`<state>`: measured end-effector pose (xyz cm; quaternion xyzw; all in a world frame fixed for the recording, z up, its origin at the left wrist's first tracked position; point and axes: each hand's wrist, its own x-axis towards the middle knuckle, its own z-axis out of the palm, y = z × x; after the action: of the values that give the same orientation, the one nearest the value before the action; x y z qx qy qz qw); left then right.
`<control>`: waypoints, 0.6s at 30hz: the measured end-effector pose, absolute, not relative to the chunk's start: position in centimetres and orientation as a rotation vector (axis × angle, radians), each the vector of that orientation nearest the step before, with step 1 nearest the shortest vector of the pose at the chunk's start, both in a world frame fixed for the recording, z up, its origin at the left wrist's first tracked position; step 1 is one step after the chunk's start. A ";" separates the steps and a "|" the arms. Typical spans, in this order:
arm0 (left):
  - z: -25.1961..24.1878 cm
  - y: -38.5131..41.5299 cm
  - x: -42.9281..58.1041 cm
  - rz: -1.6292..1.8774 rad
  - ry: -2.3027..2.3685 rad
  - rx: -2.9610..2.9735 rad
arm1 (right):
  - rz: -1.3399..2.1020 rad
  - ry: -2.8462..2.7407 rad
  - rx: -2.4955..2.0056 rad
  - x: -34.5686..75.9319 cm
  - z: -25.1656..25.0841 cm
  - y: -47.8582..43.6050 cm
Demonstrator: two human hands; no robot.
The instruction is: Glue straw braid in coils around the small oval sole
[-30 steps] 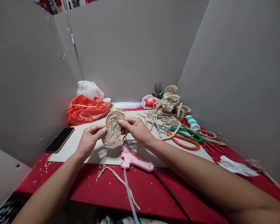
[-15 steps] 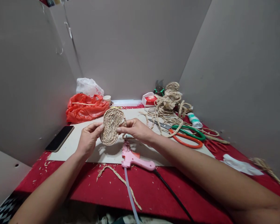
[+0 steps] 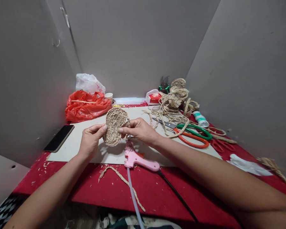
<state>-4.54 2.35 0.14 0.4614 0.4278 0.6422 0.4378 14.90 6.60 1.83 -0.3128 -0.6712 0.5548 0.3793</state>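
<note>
A coiled piece of braided straw cord [image 3: 113, 127], shaped like a small shoe sole, is held up above a white board [image 3: 69, 143]. My left hand [image 3: 91, 136] pinches its left edge between thumb and fingers. On the opposite edge, my right hand [image 3: 137, 129] grips the coil near the loose cord end, which hangs beside the fingers. Just below lies a pink hot glue gun [image 3: 138, 160], its nozzle toward the coil, with a clear glue stick trailing from its back. A short straw braid [image 3: 124, 181] rests on the red cloth.
Large scissors [image 3: 193, 135] with green and orange handles lie right, before a heap of straw cord [image 3: 173, 101]. At the left are a phone [image 3: 59, 138] and a red plastic bag [image 3: 85, 106]. Glue sticks [image 3: 130, 100] and a tissue pack [image 3: 153, 97] sit behind. Grey panels surround the table.
The view has tilted down slightly, so the table contents sit a little higher. Both hands keep their hold on the coil, which has barely moved.
</note>
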 end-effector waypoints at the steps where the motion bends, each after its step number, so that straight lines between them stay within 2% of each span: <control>1: 0.2 2.3 -4.4 1.599 1.061 1.146 | 1.408 -1.717 -0.794 14.9 1.8 6.6; 9: 1.5 1.2 -4.3 1.589 1.038 1.207 | 1.458 -1.681 -0.722 15.0 2.1 6.9; 18: 1.4 0.7 -3.5 1.356 1.110 1.282 | 1.563 -1.749 -0.702 14.7 2.5 5.7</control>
<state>-3.52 0.68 1.43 0.5222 0.4524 0.5523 0.4664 14.65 5.70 2.54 -0.2697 -0.6719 0.6003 0.3399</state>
